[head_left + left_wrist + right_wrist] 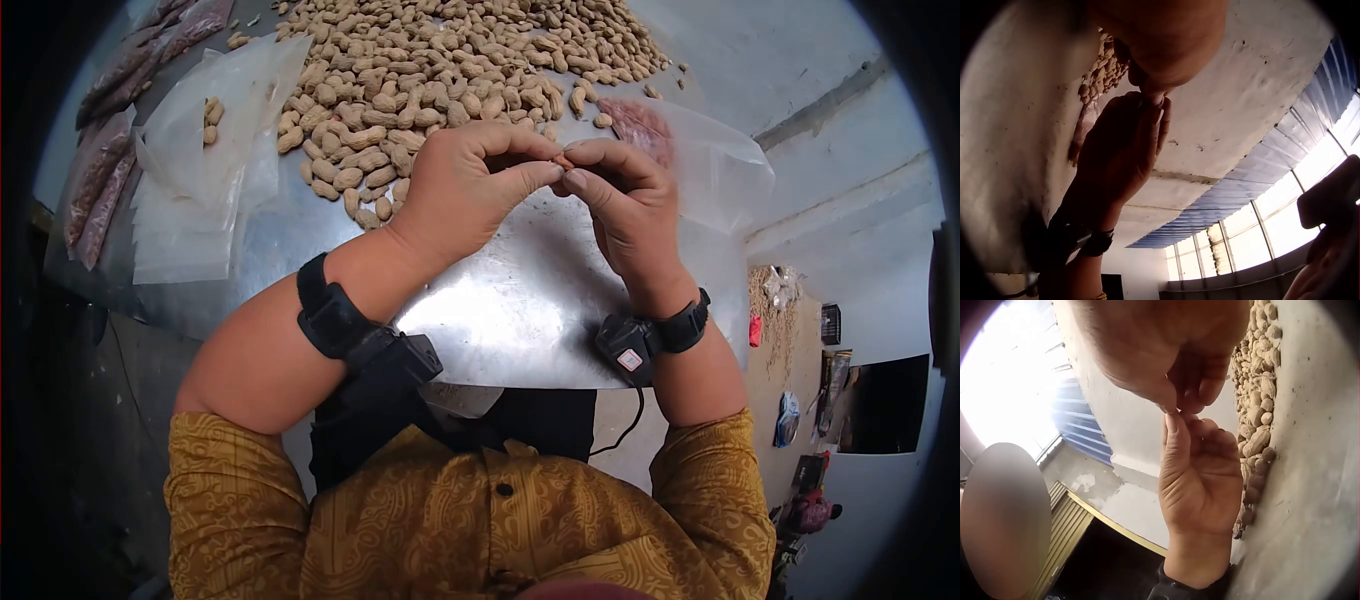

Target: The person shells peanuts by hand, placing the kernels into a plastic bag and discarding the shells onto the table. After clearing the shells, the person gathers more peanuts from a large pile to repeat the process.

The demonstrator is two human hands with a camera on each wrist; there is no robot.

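Note:
Over the near edge of the peanut pile, my left hand (pixel 462 190) and right hand (pixel 632 205) meet at the fingertips. Between them, thumbs and forefingers pinch a small reddish-brown peanut (pixel 563 161), mostly covered by the fingers. In the left wrist view the right hand (pixel 1119 144) comes up from below to meet the left fingertips. The right wrist view has the left hand (pixel 1204 487) below, its thumb tip touching the right hand's fingers. Unshelled peanuts (pixel 400 100) lie heaped just beyond both hands.
The heap lies on a shiny metal table (pixel 500 290). Clear plastic bags (pixel 190 240) lie flat at left, a few peanuts on them. Filled bags of reddish contents (pixel 100 195) line the far left. Behind the right hand lies a clear bag (pixel 720 165) with reddish contents.

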